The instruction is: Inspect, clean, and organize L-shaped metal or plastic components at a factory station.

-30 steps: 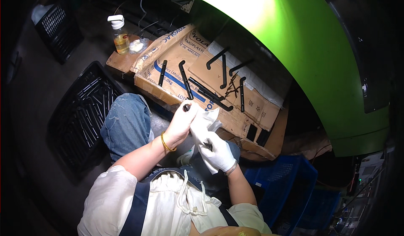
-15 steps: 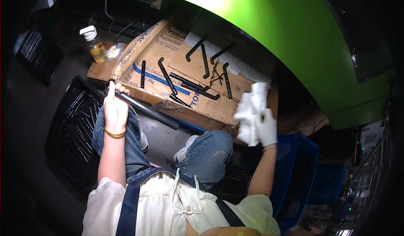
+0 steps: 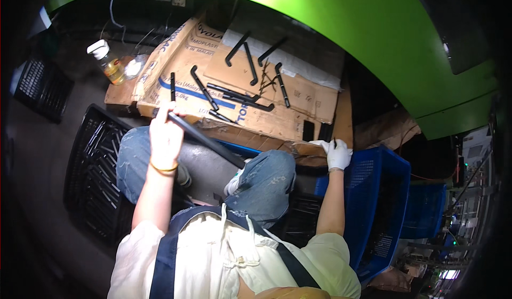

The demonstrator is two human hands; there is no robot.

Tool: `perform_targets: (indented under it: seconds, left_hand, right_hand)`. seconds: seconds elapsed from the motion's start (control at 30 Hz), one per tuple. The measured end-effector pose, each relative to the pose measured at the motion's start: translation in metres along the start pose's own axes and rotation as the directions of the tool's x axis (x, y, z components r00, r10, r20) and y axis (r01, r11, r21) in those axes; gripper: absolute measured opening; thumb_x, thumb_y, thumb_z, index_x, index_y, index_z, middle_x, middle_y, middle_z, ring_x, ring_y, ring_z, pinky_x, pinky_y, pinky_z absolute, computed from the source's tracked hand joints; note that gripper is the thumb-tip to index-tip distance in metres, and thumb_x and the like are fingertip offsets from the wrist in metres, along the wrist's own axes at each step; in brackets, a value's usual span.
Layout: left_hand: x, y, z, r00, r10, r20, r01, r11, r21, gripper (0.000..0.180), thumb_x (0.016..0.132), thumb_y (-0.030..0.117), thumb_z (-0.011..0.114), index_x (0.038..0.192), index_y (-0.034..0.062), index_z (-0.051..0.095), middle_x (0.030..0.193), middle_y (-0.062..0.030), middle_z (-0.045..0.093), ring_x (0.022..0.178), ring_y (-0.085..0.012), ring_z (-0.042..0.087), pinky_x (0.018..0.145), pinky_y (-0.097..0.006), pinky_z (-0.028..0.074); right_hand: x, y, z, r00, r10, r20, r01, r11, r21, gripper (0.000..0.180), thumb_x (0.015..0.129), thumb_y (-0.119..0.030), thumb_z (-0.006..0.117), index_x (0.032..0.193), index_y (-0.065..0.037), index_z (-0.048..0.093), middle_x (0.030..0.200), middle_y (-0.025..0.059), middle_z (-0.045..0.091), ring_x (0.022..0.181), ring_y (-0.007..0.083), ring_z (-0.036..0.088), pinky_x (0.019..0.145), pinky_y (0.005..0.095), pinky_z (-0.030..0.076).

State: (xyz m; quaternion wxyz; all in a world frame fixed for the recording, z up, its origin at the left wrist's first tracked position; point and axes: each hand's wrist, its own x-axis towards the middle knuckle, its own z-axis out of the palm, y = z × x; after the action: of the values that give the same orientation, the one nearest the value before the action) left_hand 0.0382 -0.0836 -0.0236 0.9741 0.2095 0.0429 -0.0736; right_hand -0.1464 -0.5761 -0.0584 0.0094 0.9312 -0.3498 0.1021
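My left hand (image 3: 167,136), bare and with a yellow bangle at its wrist, is closed around one end of a straight black tube (image 3: 209,142). The tube slants down to the right, above my knees. In a white glove, my right hand (image 3: 338,155) is closed at the right front edge of the cardboard. A bit of white cloth (image 3: 319,144) sticks out of its grip; the rest is hidden in the hand. Several bent black rods (image 3: 250,64) and short black pieces (image 3: 173,87) lie scattered over the flattened cardboard box (image 3: 282,123) in front of me.
A pump bottle with yellow liquid (image 3: 111,67) stands at the far left. Black crates (image 3: 88,155) on the left hold dark rods. Blue crates (image 3: 368,203) are at my right. A large green machine cover (image 3: 362,43) arches over the far side.
My right hand has come down toward the cardboard's edge, and the cloth, spread out before, is now mostly bunched up. My left hand and the tube have shifted slightly right and nearer.
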Motion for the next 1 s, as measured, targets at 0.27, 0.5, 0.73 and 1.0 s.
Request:
perform_targets:
  seconds: [0.27, 0.5, 0.73, 1.0]
  left_hand:
    - [-0.018, -0.076, 0.058, 0.937, -0.292, 0.191, 0.312, 0.947, -0.083, 0.013, 0.102, 0.022, 0.059, 0.104, 0.0098, 0.056, 0.091, -0.002, 0.054, 0.085, -0.0152, 0.053, 0.087, -0.033, 0.047]
    - [-0.048, -0.118, 0.066, 0.817, -0.519, 0.249, 0.501, 0.854, 0.138, 0.026, 0.102, 0.022, 0.059, 0.123, 0.008, 0.052, 0.107, -0.0075, 0.062, 0.106, -0.022, 0.061, 0.092, -0.034, 0.049]
    - [-0.091, -0.161, 0.063, 0.638, -0.703, 0.314, 0.63, 0.711, 0.313, 0.038, 0.106, 0.022, 0.051, 0.139, 0.0045, 0.045, 0.132, -0.0103, 0.057, 0.127, -0.0246, 0.054, 0.107, -0.038, 0.044]
    - [-0.057, -0.14, 0.015, 0.731, -0.674, 0.111, 0.499, 0.638, 0.586, 0.045, 0.104, 0.025, 0.055, 0.143, 0.0052, 0.044, 0.134, -0.0108, 0.055, 0.121, -0.0218, 0.058, 0.104, -0.036, 0.046]
  right_hand:
    - [-0.107, -0.141, -0.094, 0.736, -0.576, 0.355, -0.075, 0.451, 0.889, 0.025, 0.096, -0.018, 0.065, 0.115, -0.004, 0.07, 0.1, 0.0082, 0.073, 0.091, 0.0146, 0.068, 0.085, 0.028, 0.052]
    - [-0.177, -0.154, -0.117, 0.573, -0.495, 0.653, -0.428, 0.499, 0.754, 0.025, 0.091, -0.015, 0.07, 0.11, 0.001, 0.062, 0.083, -0.0043, 0.058, 0.075, 0.0035, 0.051, 0.068, 0.0219, 0.045]
    - [-0.234, -0.143, -0.111, 0.699, -0.345, 0.626, -0.569, 0.262, 0.779, 0.02, 0.092, -0.011, 0.065, 0.106, 0.001, 0.058, 0.091, 0.0027, 0.061, 0.085, 0.0084, 0.055, 0.078, 0.0288, 0.05]
    - [-0.257, 0.025, -0.013, 0.451, 0.693, 0.563, -0.694, -0.125, 0.709, 0.027, 0.09, -0.031, 0.064, 0.103, -0.007, 0.062, 0.08, 0.0024, 0.063, 0.047, 0.007, 0.048, 0.037, 0.0216, 0.03]
